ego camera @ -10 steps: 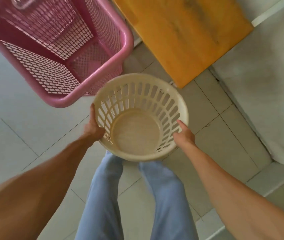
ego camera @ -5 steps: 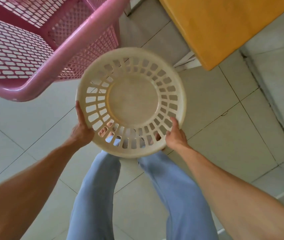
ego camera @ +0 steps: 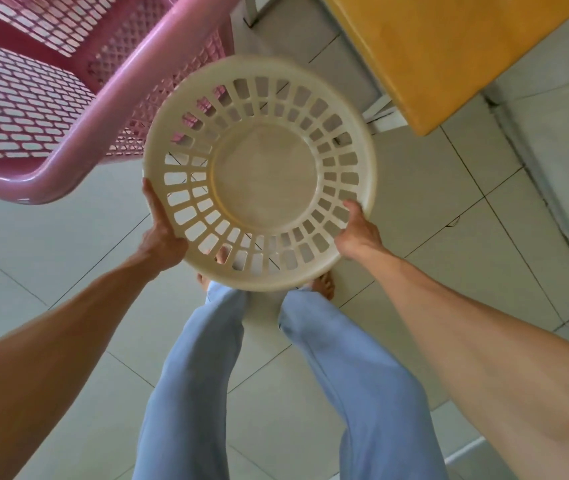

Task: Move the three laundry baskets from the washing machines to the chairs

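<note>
Above tiled floor (ego camera: 51, 258): round cream basket (ego camera: 259, 174), empty, carried.
Left hand (ego camera: 160, 233) and right hand (ego camera: 359, 233) grip opposite rim edges, fingers curled under; pink basket (ego camera: 68, 109) just beside, upper left.

**Round cream basket held in both hands**

Left hand (ego camera: 160, 233) and right hand (ego camera: 359, 233) grip opposite rim edges of the empty cream basket (ego camera: 262, 174), above the tiled floor (ego camera: 51, 258). Pink basket (ego camera: 51, 109) at upper left; wooden seat (ego camera: 449, 53) at upper right.
</note>
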### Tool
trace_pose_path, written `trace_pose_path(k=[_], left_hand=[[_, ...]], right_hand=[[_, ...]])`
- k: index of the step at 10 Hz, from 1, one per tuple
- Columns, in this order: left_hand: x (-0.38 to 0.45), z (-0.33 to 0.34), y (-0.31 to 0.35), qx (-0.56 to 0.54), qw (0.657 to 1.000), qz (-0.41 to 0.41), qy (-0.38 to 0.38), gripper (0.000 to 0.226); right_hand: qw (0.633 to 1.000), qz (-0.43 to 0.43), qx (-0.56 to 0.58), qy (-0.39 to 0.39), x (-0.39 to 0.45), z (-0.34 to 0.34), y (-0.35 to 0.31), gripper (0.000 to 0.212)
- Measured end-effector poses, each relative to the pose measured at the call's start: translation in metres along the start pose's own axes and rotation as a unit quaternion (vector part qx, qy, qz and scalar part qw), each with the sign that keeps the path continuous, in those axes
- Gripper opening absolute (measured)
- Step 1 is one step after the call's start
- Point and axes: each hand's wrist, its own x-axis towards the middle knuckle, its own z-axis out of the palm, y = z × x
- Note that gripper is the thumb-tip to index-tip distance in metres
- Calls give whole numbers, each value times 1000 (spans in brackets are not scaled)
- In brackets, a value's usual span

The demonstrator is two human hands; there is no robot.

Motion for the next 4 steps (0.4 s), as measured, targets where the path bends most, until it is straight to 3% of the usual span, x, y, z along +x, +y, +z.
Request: trace_pose_path(k=[1,2,3,4], left_hand=[[-3,-10,5,-30,999,14,-28,99],[-14,-22,19,28,997,-62,-33,106],[-37,-36,39,80,990,-113,-38,92],[-62,-36,63,77,992,-78,-65,80]], right_hand=[[1000,-6,-18,-17,-1,-5,-2,74],[999,-9,-30,-32,-17,-10,-5,70],[999,-8,-10,-33,-45,-15,-6,73],[999,-33,-4,-15,-82,-20,-14,72]])
